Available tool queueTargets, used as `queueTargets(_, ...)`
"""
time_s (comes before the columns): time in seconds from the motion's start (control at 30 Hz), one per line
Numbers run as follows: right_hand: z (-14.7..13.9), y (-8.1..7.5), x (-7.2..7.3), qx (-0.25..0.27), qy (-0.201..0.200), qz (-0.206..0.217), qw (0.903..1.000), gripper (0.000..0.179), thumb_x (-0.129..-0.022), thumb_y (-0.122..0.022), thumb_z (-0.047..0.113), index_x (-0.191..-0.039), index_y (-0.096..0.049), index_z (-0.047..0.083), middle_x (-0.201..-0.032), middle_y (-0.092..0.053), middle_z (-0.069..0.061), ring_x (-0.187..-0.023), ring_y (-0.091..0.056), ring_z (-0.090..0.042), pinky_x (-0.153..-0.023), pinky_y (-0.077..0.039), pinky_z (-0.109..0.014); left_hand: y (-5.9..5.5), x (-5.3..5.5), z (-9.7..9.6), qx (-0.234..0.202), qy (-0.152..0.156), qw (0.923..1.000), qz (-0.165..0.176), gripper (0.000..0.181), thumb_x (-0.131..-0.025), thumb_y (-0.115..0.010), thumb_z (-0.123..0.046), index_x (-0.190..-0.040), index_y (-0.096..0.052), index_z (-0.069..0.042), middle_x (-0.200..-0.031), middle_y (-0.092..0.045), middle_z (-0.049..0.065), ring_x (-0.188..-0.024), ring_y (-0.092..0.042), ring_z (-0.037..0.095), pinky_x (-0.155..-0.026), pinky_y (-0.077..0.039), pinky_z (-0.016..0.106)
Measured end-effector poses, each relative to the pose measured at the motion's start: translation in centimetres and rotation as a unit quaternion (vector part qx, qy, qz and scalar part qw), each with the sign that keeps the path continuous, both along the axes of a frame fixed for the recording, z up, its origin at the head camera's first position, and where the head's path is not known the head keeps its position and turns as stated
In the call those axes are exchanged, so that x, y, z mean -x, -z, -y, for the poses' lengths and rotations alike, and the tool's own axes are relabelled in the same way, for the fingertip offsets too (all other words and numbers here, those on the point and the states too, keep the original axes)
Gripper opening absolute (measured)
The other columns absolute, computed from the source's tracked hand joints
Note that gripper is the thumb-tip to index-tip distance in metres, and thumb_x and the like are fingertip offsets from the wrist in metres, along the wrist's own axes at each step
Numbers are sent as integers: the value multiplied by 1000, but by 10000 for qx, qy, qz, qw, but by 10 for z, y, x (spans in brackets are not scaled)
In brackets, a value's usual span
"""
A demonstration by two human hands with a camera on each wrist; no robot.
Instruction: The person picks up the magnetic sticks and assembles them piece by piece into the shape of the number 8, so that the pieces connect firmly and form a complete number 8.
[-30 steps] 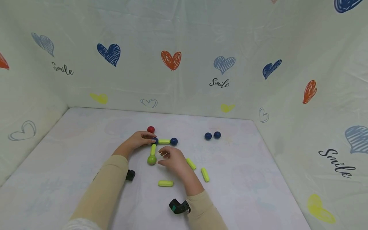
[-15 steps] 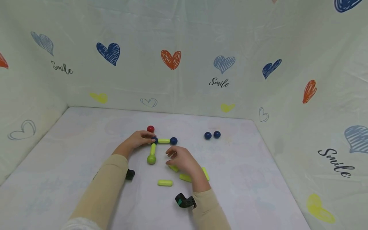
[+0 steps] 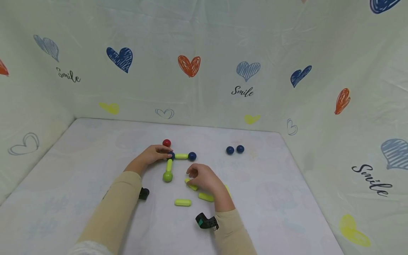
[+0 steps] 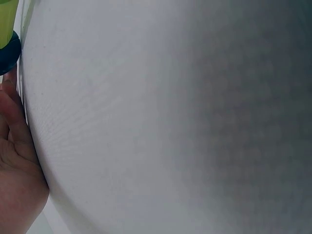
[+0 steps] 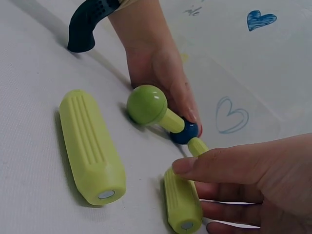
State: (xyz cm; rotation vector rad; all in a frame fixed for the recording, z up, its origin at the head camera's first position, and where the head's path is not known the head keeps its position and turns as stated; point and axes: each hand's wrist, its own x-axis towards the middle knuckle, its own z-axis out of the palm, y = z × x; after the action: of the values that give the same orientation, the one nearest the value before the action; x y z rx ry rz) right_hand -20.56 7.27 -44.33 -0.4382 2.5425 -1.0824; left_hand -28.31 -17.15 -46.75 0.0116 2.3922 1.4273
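Blue ball (image 5: 185, 133), left fingers (image 3: 164, 148) touching, rods (image 3: 181, 156) attached

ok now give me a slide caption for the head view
Left hand gripping a blue ball where two yellow-green rods meet, right hand at a loose rod.

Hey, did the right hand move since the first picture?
Yes. In the head view, the right hand moved to the right, farther from the green ball, which stayed put.

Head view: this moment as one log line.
left hand: grips blue ball; right hand: at loose yellow-green stick; red ball: beyond left hand
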Motion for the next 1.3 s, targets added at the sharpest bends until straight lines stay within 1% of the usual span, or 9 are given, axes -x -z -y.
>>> queueTargets(0.2,1,3,-2,39,-59,147,9999,26,-79,-81,8,-99,-66,10,-85,-59,0,-77,-53,-15,-68,-47,-29,-1,-1,0,50,-1,10000,-19,39,-91,-71,-26,-125,-66,-8,-127,-57,15,-111,-49,29,-103,-39,45)
queueTargets(0.43,2,4,-3,-5,-134,46,9999,26,-79,-80,5,-99,-66,11,-84,-58,0,-77,-52,-15,-68,-45,-29,-1,0,0,45,-8,10000,-22,39,-91,-71,-27,-125,-66,-9,-127,-56,15,-111,-48,29,-104,-38,46)
queueTargets(0.67,2,3,-2,-40,-39,68,10000,22,-82,-76,2,-99,-66,13,-87,-58,2,-83,-53,-16,-74,-47,-31,0,1,0,25,-28,10000,-22,39,-91,-72,-27,-124,-66,-8,-126,-56,15,-111,-48,29,-103,-38,46)
queueTargets(0.83,2,3,-1,21,-6,68,10000,23,-84,-73,2,-103,-69,15,-94,-61,4,-89,-56,-16,-80,-48,-33,0,0,0,45,-3,10000,-82,39,-91,-71,-26,-125,-65,-8,-124,-57,15,-108,-49,28,-102,-40,45)
queueTargets(0.97,1,2,-1,198,-55,3,9998,22,-87,-70,4,-106,-71,15,-95,-62,5,-90,-56,-15,-80,-48,-34,-1,0,0,73,-12,9999,-95,39,-91,-71,-26,-125,-65,-7,-126,-57,16,-111,-49,29,-104,-38,46)
queueTargets(1.07,2,2,-2,410,-81,39,9991,20,-89,-69,7,-107,-72,15,-96,-62,7,-91,-56,-15,-80,-48,-33,-1,-1,0,114,-26,9999,-76,39,-91,-71,-26,-125,-65,-8,-127,-56,16,-113,-48,31,-105,-37,48)
queueTargets(1.3,4,2,-4,613,-30,83,9981,21,-91,-67,10,-110,-71,17,-103,-63,8,-97,-56,-15,-83,-48,-35,-1,-2,0,13,-15,10000,-77,37,-90,-72,-24,-123,-67,-8,-124,-58,15,-111,-49,30,-103,-38,47)
